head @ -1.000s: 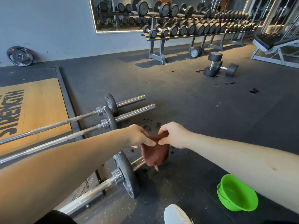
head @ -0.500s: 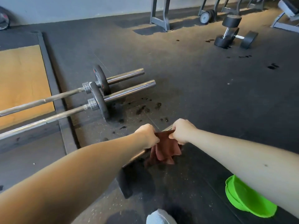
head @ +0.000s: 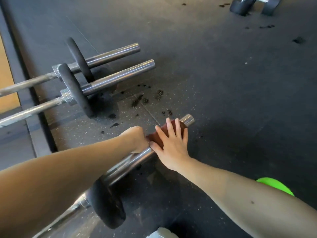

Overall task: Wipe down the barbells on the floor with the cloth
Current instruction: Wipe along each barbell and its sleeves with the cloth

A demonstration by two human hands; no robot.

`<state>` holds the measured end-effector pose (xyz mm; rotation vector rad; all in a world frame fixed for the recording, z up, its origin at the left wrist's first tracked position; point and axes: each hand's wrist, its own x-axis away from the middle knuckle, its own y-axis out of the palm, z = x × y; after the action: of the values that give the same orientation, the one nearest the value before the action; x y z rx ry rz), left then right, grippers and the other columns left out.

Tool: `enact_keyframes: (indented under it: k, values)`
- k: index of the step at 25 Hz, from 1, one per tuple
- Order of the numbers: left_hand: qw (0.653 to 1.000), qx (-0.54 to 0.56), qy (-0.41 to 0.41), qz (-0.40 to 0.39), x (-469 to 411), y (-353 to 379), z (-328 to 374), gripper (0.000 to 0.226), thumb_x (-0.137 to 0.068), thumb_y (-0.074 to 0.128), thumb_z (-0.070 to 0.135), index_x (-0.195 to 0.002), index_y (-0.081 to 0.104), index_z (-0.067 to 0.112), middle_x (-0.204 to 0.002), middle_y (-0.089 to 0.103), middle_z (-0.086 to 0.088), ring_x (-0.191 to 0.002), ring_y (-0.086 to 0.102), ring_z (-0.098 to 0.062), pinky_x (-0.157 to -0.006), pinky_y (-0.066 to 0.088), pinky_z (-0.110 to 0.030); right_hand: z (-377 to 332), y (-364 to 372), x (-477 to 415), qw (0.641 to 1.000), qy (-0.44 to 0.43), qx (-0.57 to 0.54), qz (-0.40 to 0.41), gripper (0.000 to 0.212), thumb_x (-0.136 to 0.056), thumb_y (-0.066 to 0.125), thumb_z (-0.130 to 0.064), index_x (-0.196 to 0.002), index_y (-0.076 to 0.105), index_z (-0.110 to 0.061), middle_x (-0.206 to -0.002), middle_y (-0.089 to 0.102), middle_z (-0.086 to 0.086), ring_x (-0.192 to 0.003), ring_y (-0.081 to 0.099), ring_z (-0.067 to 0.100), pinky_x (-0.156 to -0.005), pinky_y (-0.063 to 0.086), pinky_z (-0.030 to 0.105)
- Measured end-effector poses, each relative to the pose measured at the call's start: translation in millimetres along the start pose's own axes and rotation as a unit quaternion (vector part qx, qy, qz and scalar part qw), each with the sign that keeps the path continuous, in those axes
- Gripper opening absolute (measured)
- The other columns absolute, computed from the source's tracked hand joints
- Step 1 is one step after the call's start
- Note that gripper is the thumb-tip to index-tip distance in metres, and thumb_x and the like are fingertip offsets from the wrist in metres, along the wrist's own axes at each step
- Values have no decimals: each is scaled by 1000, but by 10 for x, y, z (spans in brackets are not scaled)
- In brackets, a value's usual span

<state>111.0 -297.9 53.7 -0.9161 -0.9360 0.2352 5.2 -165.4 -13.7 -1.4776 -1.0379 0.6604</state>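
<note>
Three barbells lie on the dark rubber floor. The nearest barbell has a shiny sleeve running up to the right, with a black plate low in the view. A reddish-brown cloth is draped over that sleeve near its end. My right hand lies flat on the cloth with fingers spread and straight. My left hand is curled at the cloth's left edge on the sleeve. Two more barbells lie further back, each with a small black plate.
A green bowl sits on the floor at the right, partly behind my right forearm. Dumbbells lie at the top right. Dark wet spots mark the floor between the barbells. A wooden platform edge is at the left. My white shoe shows at the bottom.
Both hands lowered the cloth from mid-air onto the nearest barbell's sleeve. My right hand let go of its pinch and now lies flat on the cloth. The view tilted down.
</note>
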Motion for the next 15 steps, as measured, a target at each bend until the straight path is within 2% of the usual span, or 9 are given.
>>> enact_keyframes:
  k: [2,5,7,8,10,12,13,15]
  values:
    - [997,-75,18,-24,114,-26,-132,29,-95,60,37,-113,72,17,-105,69,2,-99,66,-21,-91,56,-36,232,-99,-205,1000,-10,-6,12,56,-102,18,-63,-149,38,-41,-171,8,-1,-157,-13,27,-123,-6,62]
    - [997,-73,6,-19,238,-37,-310,20,-89,73,39,-103,75,25,-95,69,8,-92,65,-18,-86,57,-34,511,-306,-549,992,110,-52,13,47,-108,19,-48,-131,59,-39,-169,20,-2,-157,-10,26,-123,-3,63]
    - [999,-51,-13,-10,265,-1,-371,21,-82,81,38,-97,76,23,-90,71,7,-88,67,-18,-83,58,-35,205,-229,-445,988,136,-65,18,44,-108,23,-43,-114,66,-39,-166,26,-4,-157,-10,28,-122,-6,64]
    - [999,-45,-23,-6,272,17,-378,23,-80,84,38,-96,77,23,-90,72,6,-88,67,-18,-83,58,-35,-27,-121,-284,991,99,-84,26,42,-107,25,-42,-114,66,-39,-165,28,-7,-157,-10,27,-122,-9,63]
    - [999,-41,-33,-1,295,33,-371,24,-79,84,36,-96,76,22,-91,72,5,-88,68,-18,-83,59,-34,-331,85,155,994,-35,-98,6,43,-105,27,-42,-135,58,-39,-166,24,-13,-157,-11,21,-123,-12,60]
    - [999,-50,-14,-9,306,8,-387,20,-84,79,35,-96,76,19,-93,73,2,-89,69,-19,-85,58,-34,-82,35,136,990,-116,-83,21,48,-104,28,-41,-145,53,-33,-165,29,-12,-157,-2,14,-126,-4,54]
    - [998,-56,3,-13,314,-12,-395,20,-86,75,35,-96,76,18,-94,73,1,-91,70,-20,-85,58,-33,133,-49,-35,991,-104,-75,47,46,-104,30,-39,-143,55,-30,-162,36,-10,-157,5,12,-127,-2,51]
    - [997,-69,25,-28,397,-71,-425,22,-90,70,35,-100,75,18,-99,73,0,-96,69,-20,-86,57,-32,490,-218,-339,997,1,-49,63,42,-107,33,-39,-138,60,-31,-159,41,-8,-156,13,17,-126,-1,52]
